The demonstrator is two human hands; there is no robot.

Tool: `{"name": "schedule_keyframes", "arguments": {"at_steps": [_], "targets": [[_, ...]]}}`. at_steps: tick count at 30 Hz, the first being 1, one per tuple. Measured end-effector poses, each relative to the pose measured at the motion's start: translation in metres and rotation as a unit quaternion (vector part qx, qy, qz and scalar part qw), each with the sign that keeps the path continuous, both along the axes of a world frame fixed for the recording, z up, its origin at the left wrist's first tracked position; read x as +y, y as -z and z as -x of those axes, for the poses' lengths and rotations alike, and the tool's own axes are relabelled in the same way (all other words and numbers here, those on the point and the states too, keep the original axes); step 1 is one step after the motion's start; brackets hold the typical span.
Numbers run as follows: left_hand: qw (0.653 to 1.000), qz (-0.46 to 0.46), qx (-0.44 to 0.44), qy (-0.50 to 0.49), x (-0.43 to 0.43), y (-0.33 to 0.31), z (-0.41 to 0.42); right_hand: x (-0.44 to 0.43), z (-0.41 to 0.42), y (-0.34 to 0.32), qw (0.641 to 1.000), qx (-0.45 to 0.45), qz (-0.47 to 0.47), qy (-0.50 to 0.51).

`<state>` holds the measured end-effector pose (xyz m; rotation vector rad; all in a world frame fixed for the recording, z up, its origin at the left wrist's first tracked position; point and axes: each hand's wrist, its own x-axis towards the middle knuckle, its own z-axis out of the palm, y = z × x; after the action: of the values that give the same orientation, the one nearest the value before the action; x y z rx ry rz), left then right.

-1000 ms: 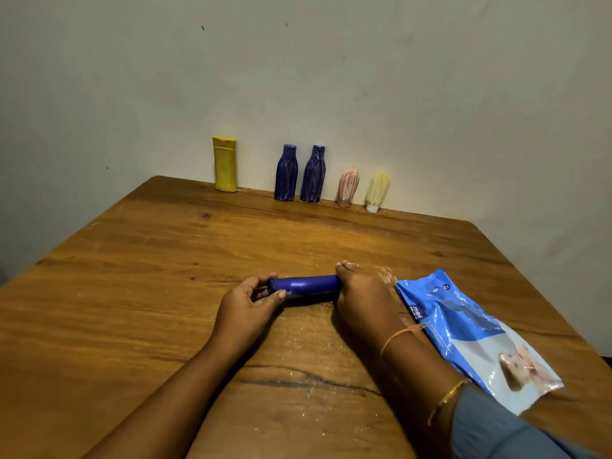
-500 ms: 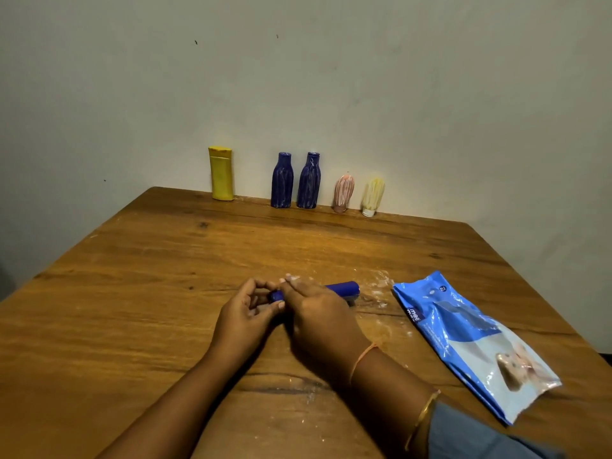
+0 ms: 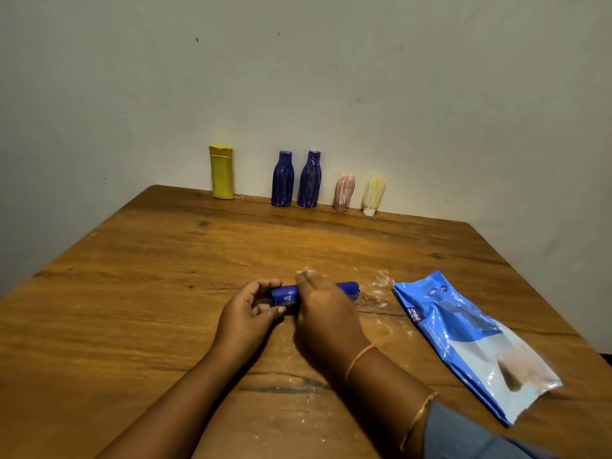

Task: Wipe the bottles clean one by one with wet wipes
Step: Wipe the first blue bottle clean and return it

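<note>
Nearest, at the lower right, a grey-blue sleeve (image 3: 463,435) ends at a wrist wearing a gold bangle (image 3: 419,415) and an orange thread (image 3: 361,354). Just beyond, the right hand (image 3: 326,316) lies back-up across the middle of the lying blue bottle (image 3: 284,298). The bottle rests on its side on the wooden table (image 3: 132,293), its length running from 9 to 3 o'clock. Whether the right fingers clasp it or only press on it cannot be told, and a whitish blur at the fingertips is too vague to name. The left hand (image 3: 246,313), at the bottle's 9 o'clock end, grips that end with thumb and fingers curled round it. At 4 o'clock from the bottle lies a blue wet-wipes pack (image 3: 470,339), apart from it, with white smears (image 3: 381,283) on the wood between them. Far off at 12 o'clock, against the wall (image 3: 331,77), stand a yellow bottle (image 3: 221,172), two streaked blue bottles (image 3: 282,178), a pink bottle (image 3: 344,193) and a cream bottle (image 3: 373,195).
</note>
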<state>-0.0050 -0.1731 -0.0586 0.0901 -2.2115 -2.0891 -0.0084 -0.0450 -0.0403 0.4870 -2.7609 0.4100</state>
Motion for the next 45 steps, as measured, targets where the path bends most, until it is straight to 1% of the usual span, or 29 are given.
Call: {"name": "schedule_keyframes", "arguments": {"at_steps": [2, 5, 6, 8, 11, 14, 16, 19, 21, 23, 25, 29, 31, 34, 37, 41, 42, 45], "targets": [[1.0, -0.007, -0.005, -0.005, -0.001, 0.001, 0.0, -0.012, -0.008, 0.004, 0.998, 0.02, -0.021, -0.053], [1.0, -0.022, -0.018, -0.005, -0.001, 0.0, 0.0, -0.002, -0.002, 0.005, 0.996, 0.032, -0.04, -0.079], [0.999, -0.026, -0.02, -0.005, -0.001, 0.0, 0.001, 0.007, 0.001, 0.005, 0.996, 0.034, -0.038, -0.071], [0.999, -0.036, -0.02, -0.007, -0.001, 0.0, 0.002, 0.029, 0.008, 0.005, 0.999, 0.022, -0.014, -0.024], [0.999, -0.034, -0.019, -0.005, -0.003, 0.003, 0.006, 0.059, 0.024, 0.004, 0.997, -0.038, 0.039, 0.061], [0.999, -0.034, -0.025, -0.004, -0.004, 0.004, 0.008, 0.058, 0.03, 0.003, 0.994, -0.052, 0.033, 0.09], [0.999, -0.037, -0.031, -0.005, -0.003, 0.004, 0.008, 0.043, 0.024, 0.005, 0.997, -0.026, 0.009, 0.068], [0.999, -0.009, -0.04, 0.003, -0.003, 0.005, 0.006, 0.01, 0.006, 0.006, 0.999, 0.023, -0.02, -0.031], [0.999, 0.015, -0.038, 0.002, -0.004, 0.006, 0.006, -0.008, -0.003, 0.005, 0.995, 0.026, -0.034, -0.091], [0.999, 0.018, -0.037, -0.001, -0.005, 0.006, 0.006, -0.011, -0.005, 0.005, 0.992, 0.03, -0.041, -0.113], [0.999, 0.008, -0.041, -0.003, -0.004, 0.005, 0.006, 0.0, 0.0, 0.005, 0.995, 0.03, -0.039, -0.092], [0.998, -0.035, -0.046, -0.002, -0.002, 0.003, 0.006, 0.038, 0.016, 0.003, 1.0, -0.013, -0.001, 0.025], [0.999, -0.022, -0.045, 0.006, -0.003, 0.003, 0.006, 0.048, 0.024, 0.0, 0.997, -0.049, -0.001, 0.06], [0.999, 0.01, -0.04, 0.023, -0.004, 0.002, 0.004, 0.039, 0.026, 0.0, 0.995, -0.068, -0.015, 0.072], [0.999, 0.011, -0.041, 0.017, -0.003, 0.001, 0.003, 0.018, 0.016, -0.001, 0.998, -0.064, -0.008, 0.027], [0.997, 0.073, -0.026, 0.02, -0.002, 0.003, 0.002, -0.013, 0.0, -0.006, 0.997, -0.041, 0.021, -0.061], [0.997, 0.073, -0.024, 0.017, -0.003, 0.003, 0.002, -0.016, -0.002, -0.006, 0.996, -0.035, 0.025, -0.076], [0.998, 0.03, -0.04, 0.023, -0.004, 0.002, 0.003, -0.011, -0.005, -0.001, 0.995, -0.013, 0.028, -0.093]]}}
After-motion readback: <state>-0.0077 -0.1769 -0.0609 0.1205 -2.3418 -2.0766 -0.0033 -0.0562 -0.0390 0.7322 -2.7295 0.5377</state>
